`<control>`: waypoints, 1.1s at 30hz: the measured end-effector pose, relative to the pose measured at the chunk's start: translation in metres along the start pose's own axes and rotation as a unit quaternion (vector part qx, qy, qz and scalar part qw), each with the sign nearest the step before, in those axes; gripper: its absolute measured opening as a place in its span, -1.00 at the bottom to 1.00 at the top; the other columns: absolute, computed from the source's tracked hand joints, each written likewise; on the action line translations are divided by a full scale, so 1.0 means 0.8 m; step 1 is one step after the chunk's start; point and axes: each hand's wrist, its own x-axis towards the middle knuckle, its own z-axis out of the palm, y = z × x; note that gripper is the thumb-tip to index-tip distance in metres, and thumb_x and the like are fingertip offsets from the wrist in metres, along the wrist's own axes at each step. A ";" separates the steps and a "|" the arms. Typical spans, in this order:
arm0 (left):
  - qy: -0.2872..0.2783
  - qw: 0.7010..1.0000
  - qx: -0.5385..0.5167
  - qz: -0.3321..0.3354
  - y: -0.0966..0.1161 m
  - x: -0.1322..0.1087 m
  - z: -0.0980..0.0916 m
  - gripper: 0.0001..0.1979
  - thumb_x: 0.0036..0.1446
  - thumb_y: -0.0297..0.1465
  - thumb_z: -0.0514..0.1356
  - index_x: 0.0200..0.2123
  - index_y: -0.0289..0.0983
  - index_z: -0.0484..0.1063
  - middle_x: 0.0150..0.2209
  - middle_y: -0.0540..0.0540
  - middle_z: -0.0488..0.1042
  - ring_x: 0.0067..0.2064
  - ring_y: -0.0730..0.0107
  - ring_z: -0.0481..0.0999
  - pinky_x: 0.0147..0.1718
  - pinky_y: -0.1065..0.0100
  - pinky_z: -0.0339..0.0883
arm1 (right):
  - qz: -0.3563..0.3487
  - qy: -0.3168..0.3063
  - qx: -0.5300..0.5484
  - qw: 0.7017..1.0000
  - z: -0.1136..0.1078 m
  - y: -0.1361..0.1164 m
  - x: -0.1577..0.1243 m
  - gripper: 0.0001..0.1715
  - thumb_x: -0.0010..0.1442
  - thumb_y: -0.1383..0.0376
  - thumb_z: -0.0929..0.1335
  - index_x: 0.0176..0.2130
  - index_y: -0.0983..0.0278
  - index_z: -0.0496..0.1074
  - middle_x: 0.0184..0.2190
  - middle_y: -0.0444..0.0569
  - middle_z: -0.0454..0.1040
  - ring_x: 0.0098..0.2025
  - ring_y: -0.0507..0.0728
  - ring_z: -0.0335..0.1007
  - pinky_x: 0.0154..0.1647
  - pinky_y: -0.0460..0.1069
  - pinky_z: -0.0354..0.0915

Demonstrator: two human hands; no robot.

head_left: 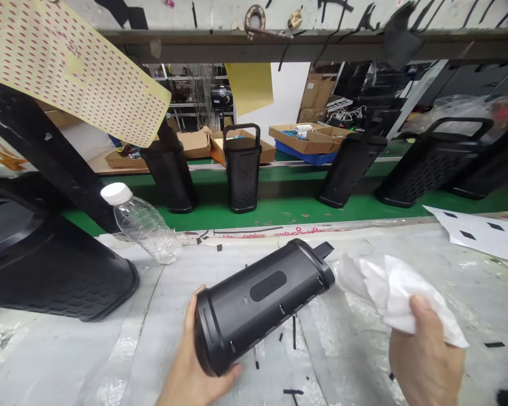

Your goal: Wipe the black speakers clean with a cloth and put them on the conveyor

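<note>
My left hand is wrapped round the near end of a black plastic housing, tilted above the worktable. A dark oval recess marks its upper face, and a short tab sticks out at its far end. To the right, my right hand grips a crumpled white tissue, apart from the housing. The palm side of my right hand is hidden, and the tissue's left edge is slightly blurred.
A clear plastic bottle with a white cap stands at the back left. Near it is a large black housing. Several similar housings, one with an upright handle, line the green belt. Black scraps dot the worktable.
</note>
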 end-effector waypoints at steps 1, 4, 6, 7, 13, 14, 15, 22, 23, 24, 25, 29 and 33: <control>0.001 1.000 0.003 0.002 -0.001 0.000 0.000 0.12 -0.15 -0.26 0.33 0.38 -0.22 -0.26 0.30 -0.34 0.14 0.27 -0.18 0.26 0.19 -0.14 0.19 | 0.039 0.057 0.009 0.998 0.005 -0.004 0.001 -0.52 0.37 0.14 0.18 0.22 0.09 0.29 0.13 -0.03 0.43 0.12 0.40 0.38 -0.02 0.24 0.44; 0.009 1.000 0.017 0.010 -0.006 0.001 0.001 0.12 -0.17 -0.29 0.33 0.38 -0.16 -0.25 0.33 -0.31 0.10 0.30 -0.22 0.18 0.21 -0.20 0.14 | 0.037 0.064 0.037 0.997 0.034 -0.026 -0.010 -0.52 0.32 0.09 0.26 0.17 0.12 0.36 0.13 -0.02 0.43 0.14 0.39 0.37 0.01 0.26 0.44; 0.013 0.999 0.019 0.026 -0.009 0.002 0.002 0.10 -0.15 -0.26 0.33 0.37 -0.13 -0.24 0.35 -0.28 0.06 0.32 -0.22 0.14 0.24 -0.20 0.08 | -0.089 -0.053 0.015 0.995 0.055 -0.043 -0.023 -0.50 0.31 0.16 0.28 0.20 0.15 0.33 0.19 0.01 0.37 0.22 0.38 0.28 0.13 0.32 0.33; 0.013 0.999 0.016 0.035 -0.011 0.003 0.002 0.09 -0.13 -0.23 0.33 0.37 -0.13 -0.24 0.35 -0.28 0.05 0.32 -0.22 0.14 0.24 -0.20 0.07 | -0.155 -0.107 -0.002 0.982 0.063 -0.051 -0.031 -0.47 0.31 0.23 0.28 0.24 0.18 0.27 0.23 0.03 0.32 0.28 0.36 0.19 0.21 0.35 0.23; 0.007 0.999 -0.013 0.050 -0.010 0.002 0.007 0.13 -0.13 -0.22 0.35 0.38 -0.14 -0.28 0.34 -0.27 0.09 0.30 -0.21 0.19 0.26 -0.11 0.12 | -0.386 -0.231 0.040 0.892 0.075 -0.081 -0.072 -0.24 0.20 0.52 0.22 0.35 0.43 0.01 0.16 0.17 0.39 0.35 0.30 0.06 0.32 0.31 0.04; 0.004 0.999 -0.018 0.038 -0.008 0.002 0.007 0.12 -0.13 -0.25 0.34 0.38 -0.12 -0.28 0.34 -0.23 0.10 0.30 -0.19 0.19 0.26 -0.10 0.12 | -0.408 -0.236 0.044 0.881 0.075 -0.080 -0.075 -0.24 0.19 0.51 0.22 0.34 0.45 0.02 0.14 0.18 0.41 0.34 0.30 0.07 0.31 0.30 0.06; 0.000 0.999 -0.025 0.024 -0.007 0.001 0.007 0.12 -0.14 -0.27 0.34 0.38 -0.09 -0.29 0.34 -0.20 0.11 0.31 -0.18 0.19 0.27 -0.10 0.11 | -0.426 -0.241 0.040 0.871 0.076 -0.078 -0.075 -0.26 0.19 0.49 0.21 0.34 0.46 0.04 0.14 0.17 0.42 0.34 0.30 0.07 0.30 0.29 0.07; 0.002 0.999 0.004 0.039 -0.019 0.003 0.005 0.16 -0.18 -0.27 0.33 0.37 -0.21 -0.34 0.38 -0.34 -0.04 0.36 -0.24 0.05 0.29 -0.13 0.03 | -0.353 -0.141 0.003 0.925 0.073 -0.022 -0.010 -0.39 0.24 0.39 0.29 0.26 0.37 0.22 0.15 0.19 0.40 0.27 0.32 0.21 0.31 0.28 0.07; 0.001 0.999 0.021 0.049 -0.023 0.004 0.004 0.18 -0.19 -0.29 0.33 0.37 -0.24 -0.36 0.38 -0.36 -0.07 0.37 -0.24 0.02 0.30 -0.12 0.01 | -0.315 -0.125 -0.010 0.941 0.065 -0.008 0.003 -0.51 0.26 0.31 0.30 0.16 0.33 0.34 0.08 0.15 0.47 0.19 0.33 0.33 0.25 0.26 0.17; -0.003 0.998 0.039 0.052 -0.026 0.006 0.003 0.20 -0.21 -0.31 0.33 0.37 -0.25 -0.39 0.39 -0.38 -0.10 0.37 -0.22 0.01 0.31 -0.12 -0.02 | -0.252 -0.113 -0.029 0.961 0.055 0.006 0.014 -0.60 0.27 0.19 0.30 0.03 0.32 0.45 -0.02 0.13 0.53 0.08 0.33 0.43 0.14 0.20 0.30; -0.008 0.997 0.055 0.050 -0.028 0.008 0.001 0.22 -0.22 -0.33 0.33 0.37 -0.26 -0.44 0.39 -0.38 -0.12 0.37 -0.21 0.01 0.32 -0.13 -0.06 | -0.160 -0.109 -0.071 0.978 0.044 0.021 0.023 -0.59 0.27 0.09 0.28 -0.11 0.32 0.51 -0.12 0.12 0.58 0.00 0.33 0.49 0.04 0.16 0.35; 0.003 0.996 0.083 0.029 -0.023 0.013 -0.001 0.25 -0.20 -0.39 0.31 0.36 -0.33 -0.54 0.35 -0.41 0.00 0.35 -0.12 0.11 0.32 -0.09 -0.08 | 0.078 -0.134 -0.149 0.977 0.003 0.066 0.038 -0.40 0.22 -0.09 0.17 -0.32 0.30 0.50 -0.23 0.19 0.58 -0.04 0.39 0.49 -0.09 0.16 0.35; 0.036 0.997 0.064 0.015 -0.014 0.015 0.002 0.19 -0.15 -0.28 0.31 0.38 -0.35 -0.41 0.32 -0.42 0.06 0.31 -0.10 0.19 0.29 -0.03 0.01 | 0.103 -0.129 -0.147 0.975 0.000 0.081 0.042 -0.43 0.18 -0.09 0.15 -0.31 0.27 0.47 -0.31 0.14 0.58 -0.19 0.32 0.52 -0.24 0.10 0.36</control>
